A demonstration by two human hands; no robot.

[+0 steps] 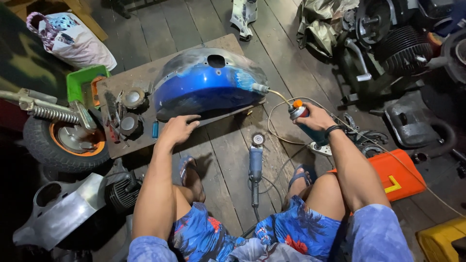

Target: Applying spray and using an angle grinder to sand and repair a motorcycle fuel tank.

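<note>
A curved blue metal body panel [204, 90] lies on a low brown board [141, 77] in front of me. My left hand [178, 127] rests flat against the panel's near lower edge. My right hand [313, 119] grips a gas canister torch [302, 118] with an orange top. Its thin nozzle reaches left, and a pale blue flame [245, 80] plays on the panel's right end, where the paint looks scorched grey.
An angle grinder [255, 162] with its cord lies on the plank floor between my feet. Round discs and a brush [127, 112] sit on the board. A wheel [63, 140] stands left, an engine [388, 43] at back right, an orange case [395, 172] by my right leg.
</note>
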